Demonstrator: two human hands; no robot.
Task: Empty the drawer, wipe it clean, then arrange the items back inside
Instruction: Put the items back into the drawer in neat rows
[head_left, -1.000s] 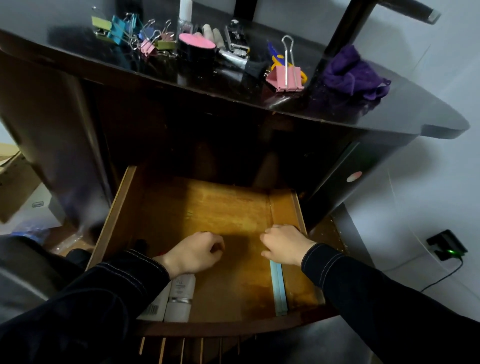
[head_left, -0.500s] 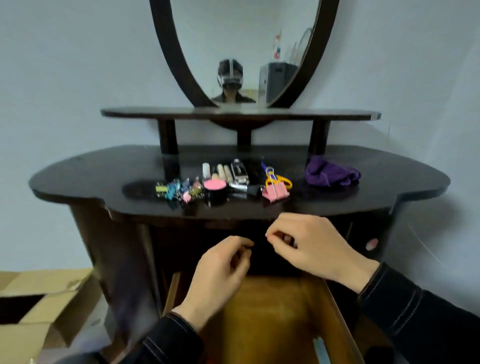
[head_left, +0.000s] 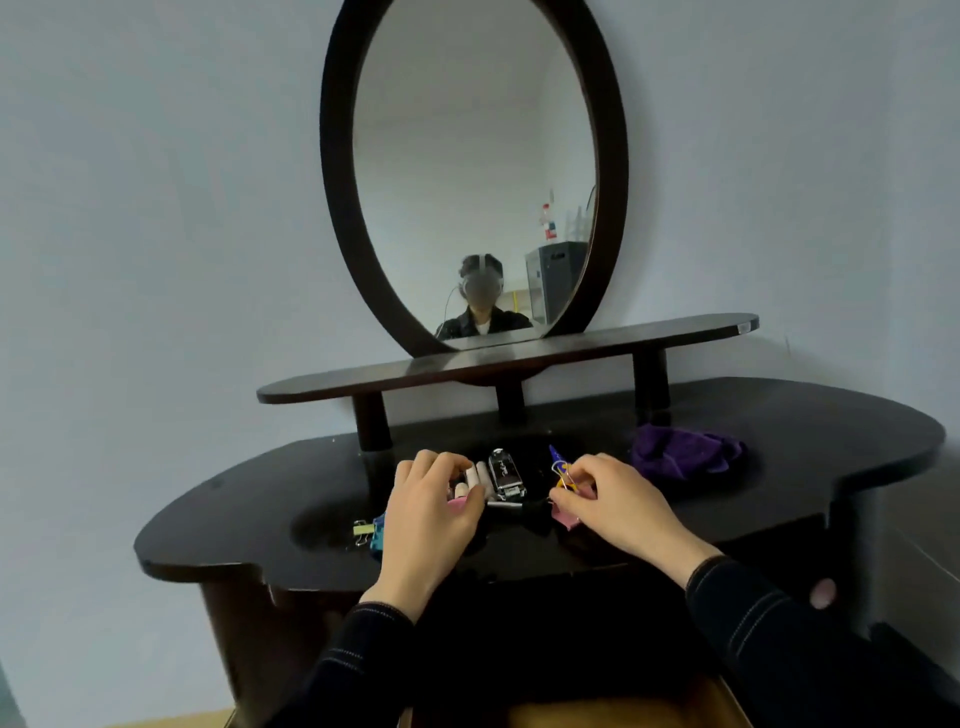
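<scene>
At centre frame, over the dark tabletop (head_left: 779, 415), the left hand (head_left: 431, 514) curls its fingers over a pink-lidded pot (head_left: 457, 505) and white tubes (head_left: 475, 475); I cannot tell whether it grips either. The right hand (head_left: 618, 504) pinches a pink binder clip (head_left: 566, 519) beside the scissors (head_left: 558, 462). A purple cloth (head_left: 685, 452) lies to the right of them. The open drawer (head_left: 597, 714) shows its wooden inside at the bottom edge.

Dim, soft indoor light, faint sheen on the glossy dark desk (head_left: 831, 441), deep shadow beneath it, wide-angle bending at edges, slight overall softness
</scene>
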